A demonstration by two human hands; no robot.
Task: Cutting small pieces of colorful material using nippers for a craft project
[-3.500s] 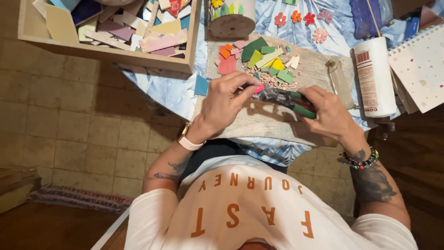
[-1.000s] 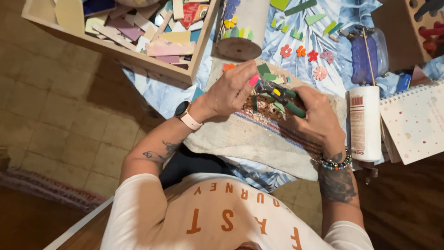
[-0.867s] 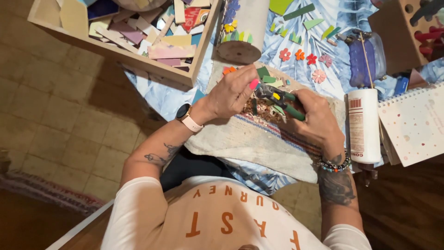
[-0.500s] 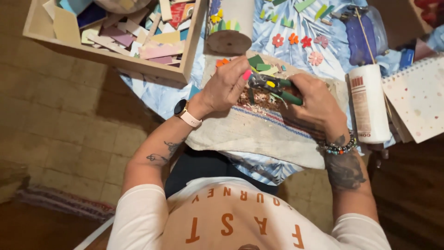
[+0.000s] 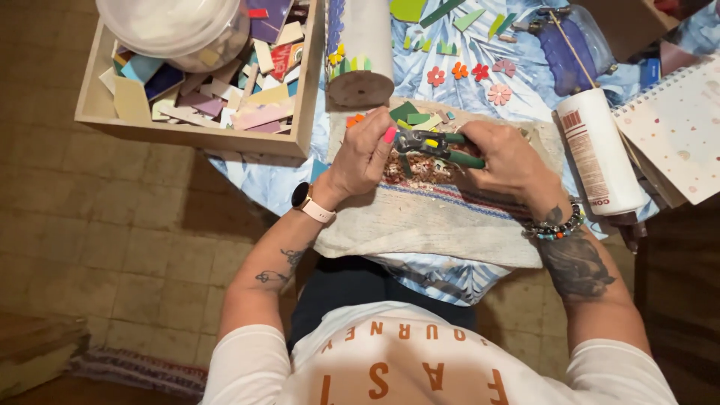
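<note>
Nipping step underway, by the look. Right hand (image 5: 504, 156) fingers wrapped tight round green-handled nippers (image 5: 439, 144). Left hand (image 5: 365, 154) fingertips pinched at the jaws, presumably on small tile piece, piece itself hidden. Chips (image 5: 415, 169) scattered just beneath fingers on towel (image 5: 435, 221). Next move calls for firm squeeze, steady pinch.

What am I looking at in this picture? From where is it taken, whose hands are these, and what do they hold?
The picture comes from a camera on the person's head, looking down at their own hands. The right hand grips green-handled nippers. The left hand pinches something small at the tool's tip; I cannot tell what. Under them lies a pale towel with small chips. Nearby are a wooden box of coloured tile pieces, a white glue bottle and little flower shapes.
</note>
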